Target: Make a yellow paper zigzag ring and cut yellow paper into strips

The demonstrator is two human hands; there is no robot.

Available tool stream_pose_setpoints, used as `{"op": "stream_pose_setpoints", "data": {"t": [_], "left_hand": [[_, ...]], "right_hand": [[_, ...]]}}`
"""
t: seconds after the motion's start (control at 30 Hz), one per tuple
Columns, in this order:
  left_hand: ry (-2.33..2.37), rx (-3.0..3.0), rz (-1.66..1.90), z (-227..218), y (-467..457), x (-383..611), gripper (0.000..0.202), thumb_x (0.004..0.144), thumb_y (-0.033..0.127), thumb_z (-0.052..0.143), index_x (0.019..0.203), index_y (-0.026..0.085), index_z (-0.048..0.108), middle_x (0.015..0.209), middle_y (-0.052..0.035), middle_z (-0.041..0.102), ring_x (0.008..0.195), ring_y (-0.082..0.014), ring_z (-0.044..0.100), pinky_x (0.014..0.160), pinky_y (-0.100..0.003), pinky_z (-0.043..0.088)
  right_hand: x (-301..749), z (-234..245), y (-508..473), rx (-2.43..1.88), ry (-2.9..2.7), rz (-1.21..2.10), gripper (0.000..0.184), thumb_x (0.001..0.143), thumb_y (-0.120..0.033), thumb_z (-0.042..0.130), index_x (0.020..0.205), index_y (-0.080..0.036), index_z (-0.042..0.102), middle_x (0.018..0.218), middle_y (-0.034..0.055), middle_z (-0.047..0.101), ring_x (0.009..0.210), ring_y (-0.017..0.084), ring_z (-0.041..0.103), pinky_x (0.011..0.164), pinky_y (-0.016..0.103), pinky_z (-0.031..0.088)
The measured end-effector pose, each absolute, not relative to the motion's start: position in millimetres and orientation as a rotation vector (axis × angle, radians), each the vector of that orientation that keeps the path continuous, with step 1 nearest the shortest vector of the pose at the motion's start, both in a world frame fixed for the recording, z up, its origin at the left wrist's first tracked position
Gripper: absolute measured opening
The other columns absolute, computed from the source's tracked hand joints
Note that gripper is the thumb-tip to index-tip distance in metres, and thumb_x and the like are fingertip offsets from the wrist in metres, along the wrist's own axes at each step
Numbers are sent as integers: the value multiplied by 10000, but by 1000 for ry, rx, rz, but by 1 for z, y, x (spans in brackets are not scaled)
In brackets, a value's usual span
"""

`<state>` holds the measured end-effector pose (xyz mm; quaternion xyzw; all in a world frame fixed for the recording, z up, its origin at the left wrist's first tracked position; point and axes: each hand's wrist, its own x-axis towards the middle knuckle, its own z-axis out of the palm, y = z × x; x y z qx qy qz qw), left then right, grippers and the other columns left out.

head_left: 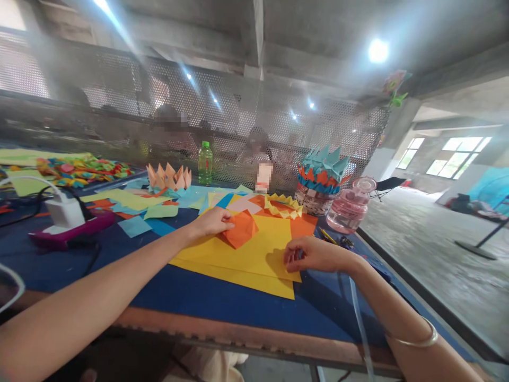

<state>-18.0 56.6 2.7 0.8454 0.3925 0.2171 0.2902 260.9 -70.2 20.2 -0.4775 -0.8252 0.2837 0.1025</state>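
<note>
My left hand point(212, 223) pinches a folded orange paper square point(241, 229) between thumb and fingers by its left corner. The orange piece rests over a stack of large yellow paper sheets point(254, 260), slightly misaligned at the front edge. Above the right side of that stack, my right hand point(300, 254) hangs loosely with bent fingers, and I see nothing in it. Just behind the yellow sheets lies a ring of folded yellow paper points point(284, 206). More orange paper point(308, 225) sticks out beneath, at the right.
Paper scraps point(159, 204) and a pale orange folded crown point(169, 179) lie left. A green-capped bottle point(205, 163) stands behind. At right are stacked paper crowns point(324, 170), a pink jug point(350, 207) and a yellow pen point(328, 236). A power strip point(71, 231) sits left.
</note>
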Motion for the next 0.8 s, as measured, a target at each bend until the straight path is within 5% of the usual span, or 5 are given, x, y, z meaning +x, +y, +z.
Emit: {"op": "stream_pose_setpoints", "data": {"t": [0.33,0.8], "left_hand": [[1060,2384,501,-2,58,-17,218,704,288,525,545,169,436,538,31,401,510,-90,358,511,-260,211],[1106,2274,539,-4,56,-15,238,658,324,538,529,178,400,535,37,367,533,-97,360,518,-243,225]], "right_hand": [[252,14,-70,-1464,-2399,852,85,716,-216,686,761,-145,680,710,6,657,644,123,576,574,207,420],[254,16,-74,-1512,-2547,668,80,817,-210,566,847,-157,618,820,38,659,720,148,575,628,236,420]]}}
